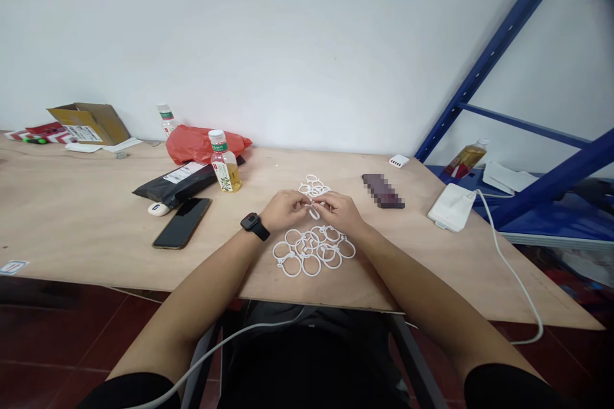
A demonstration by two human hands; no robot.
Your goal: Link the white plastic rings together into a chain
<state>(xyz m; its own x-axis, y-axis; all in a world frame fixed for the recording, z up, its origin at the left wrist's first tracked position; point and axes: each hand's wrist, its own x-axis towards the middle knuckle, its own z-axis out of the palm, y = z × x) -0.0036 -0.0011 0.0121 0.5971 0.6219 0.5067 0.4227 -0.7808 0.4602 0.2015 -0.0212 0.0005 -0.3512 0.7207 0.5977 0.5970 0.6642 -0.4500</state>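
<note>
L hand (286,208) & R hand (339,209) pinch one white ring (314,209) btwn them. Ring pile (311,249) lies just below hands; smaller heap (313,186) just beyond.

The pale plywood table (71,223) is bare at near left, up to a black smartphone (182,222). A black plastic mailer bag (175,182), a clear bottle of yellow drink (224,169) and a red plastic bag (201,142) block the far left. At centre, the left hand (283,208) and right hand (343,211) fill the gap between 2 heaps of white plastic rings (311,257). On the right, bare board runs between a dark rectangular block (382,190) and a flat white charger (451,206). The charger's white cable (511,268) crosses the near right edge.
</note>
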